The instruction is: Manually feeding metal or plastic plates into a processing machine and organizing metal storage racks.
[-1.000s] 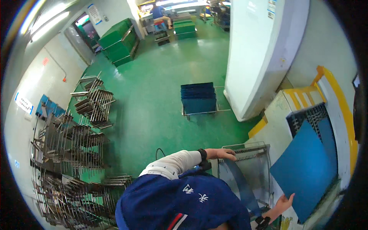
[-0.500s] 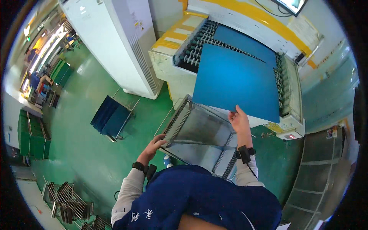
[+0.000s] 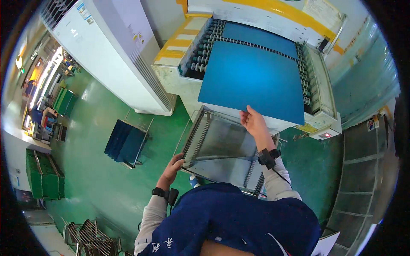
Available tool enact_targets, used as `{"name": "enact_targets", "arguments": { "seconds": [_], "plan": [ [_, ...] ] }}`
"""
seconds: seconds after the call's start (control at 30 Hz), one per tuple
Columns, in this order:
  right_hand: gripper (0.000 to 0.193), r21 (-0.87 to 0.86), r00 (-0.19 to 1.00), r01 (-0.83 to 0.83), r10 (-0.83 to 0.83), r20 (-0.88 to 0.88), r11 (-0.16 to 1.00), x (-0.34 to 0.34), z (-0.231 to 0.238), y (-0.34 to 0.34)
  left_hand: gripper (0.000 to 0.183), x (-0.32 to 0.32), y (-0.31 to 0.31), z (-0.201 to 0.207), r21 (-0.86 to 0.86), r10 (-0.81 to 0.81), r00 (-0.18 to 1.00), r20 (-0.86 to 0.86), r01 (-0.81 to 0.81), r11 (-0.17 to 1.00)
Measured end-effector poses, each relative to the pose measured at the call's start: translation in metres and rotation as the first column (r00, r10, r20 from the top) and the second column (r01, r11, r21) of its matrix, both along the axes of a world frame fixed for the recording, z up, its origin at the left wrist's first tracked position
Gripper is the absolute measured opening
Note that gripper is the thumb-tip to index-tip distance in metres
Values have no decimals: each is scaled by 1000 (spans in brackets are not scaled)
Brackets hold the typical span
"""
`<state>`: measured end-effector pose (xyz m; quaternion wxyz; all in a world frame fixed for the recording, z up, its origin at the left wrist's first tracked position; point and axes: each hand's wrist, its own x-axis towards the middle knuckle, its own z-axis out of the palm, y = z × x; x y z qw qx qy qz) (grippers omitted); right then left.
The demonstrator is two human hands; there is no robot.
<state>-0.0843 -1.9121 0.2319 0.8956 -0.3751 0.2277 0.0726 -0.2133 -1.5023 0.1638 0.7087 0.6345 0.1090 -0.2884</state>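
Note:
A blue flat panel (image 3: 252, 77) lies on the roller conveyor (image 3: 200, 67) in front of me, its front edge facing me. My right hand (image 3: 255, 123) is at the middle of that edge, thumb raised and fingers loosely curled and apart. The thumb tip overlaps the panel in view; I cannot tell whether it touches. Below stands a metal rack (image 3: 224, 138) with toothed, comb-like side rails. My left hand (image 3: 171, 168) has its fingers closed over the rack's left side. Behind the front panel, a second blue panel (image 3: 260, 38) lies on the rollers.
A tall white cabinet unit (image 3: 124, 55) stands left of the conveyor. On the green floor is a rack of dark blue panels (image 3: 126, 143). Green stacked racks (image 3: 45, 175) and metal frames (image 3: 92, 239) are further left. At right stands a grey shelf-like frame (image 3: 356, 183).
The view has shifted, with the conveyor now more to the left. My right hand remains by the panel's front edge, and my left hand stays on the rack.

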Motion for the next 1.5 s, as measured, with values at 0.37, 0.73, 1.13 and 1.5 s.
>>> {"name": "enact_targets", "arguments": {
  "seconds": [0.37, 0.73, 1.13, 1.5],
  "plan": [
    [33, -53, 999, -33, 33, -3, 998, 21, -2, -6, 68, -2, -3, 2, -6, 10, 1000, 0, -10, 1000],
    [26, 25, 999, 34, -34, -1, 999, 38, -7, -11, 69, -1, -2, -1, 11, -18, 1000, 4, 18, 1000],
    [20, 13, 996, 82, -82, 38, 997, 54, -20, -12, 73, -4, 2, 4, -7, -45, 999, 25, 45, 999],
    [27, -35, 999, -3, 5, 45, 999, 65, -29, -31, 77, -3, 1, -11, 65, 3, 999, 41, -6, 998]
  ]
}}
